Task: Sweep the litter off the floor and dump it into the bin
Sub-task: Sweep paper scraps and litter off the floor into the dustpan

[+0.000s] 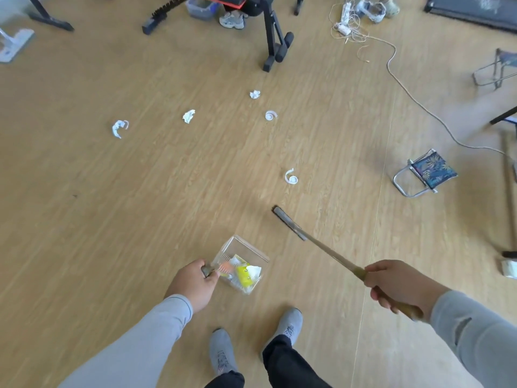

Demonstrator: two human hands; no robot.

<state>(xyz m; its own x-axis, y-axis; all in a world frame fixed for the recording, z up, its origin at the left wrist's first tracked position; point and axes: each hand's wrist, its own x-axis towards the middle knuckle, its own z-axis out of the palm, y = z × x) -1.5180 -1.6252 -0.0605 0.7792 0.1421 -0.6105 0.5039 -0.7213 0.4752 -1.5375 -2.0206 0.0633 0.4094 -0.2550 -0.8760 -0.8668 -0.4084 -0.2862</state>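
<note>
litter remains spread over the pale wood-grain plank floor [84, 191]: a curled white paper strip [291, 177] at one o'clock from our feet, another white paper curl [270, 115] beyond it, a small crumpled white paper ball [255, 94] at twelve, a crumpled white tissue wad [188, 116] at eleven, and a twisted white paper scrap [119, 128] at ten. no bin shows in our view.

our left hand [193, 287] has its fingers wrapped round the handle of the clear plastic dustpan [240, 264], which sits low by our feet and already carries yellow and white scraps. our right hand [397, 284] is clenched round the wooden shaft of the long-handled broom with a narrow dark head [289, 223]; the head lies just short of the nearest strip, at one o'clock from the pan.

we judge the job partly done. to do this step well, we would reach the head past the nearest strip and draw it back with a short, low stroke towards the pan's open mouth, with the pan lip flat on the floor. light paper may skip aside, so we go gently. we should also mind the pale cord [414, 99] at two o'clock and the folding stool with a dark patterned seat [428, 172].
</note>
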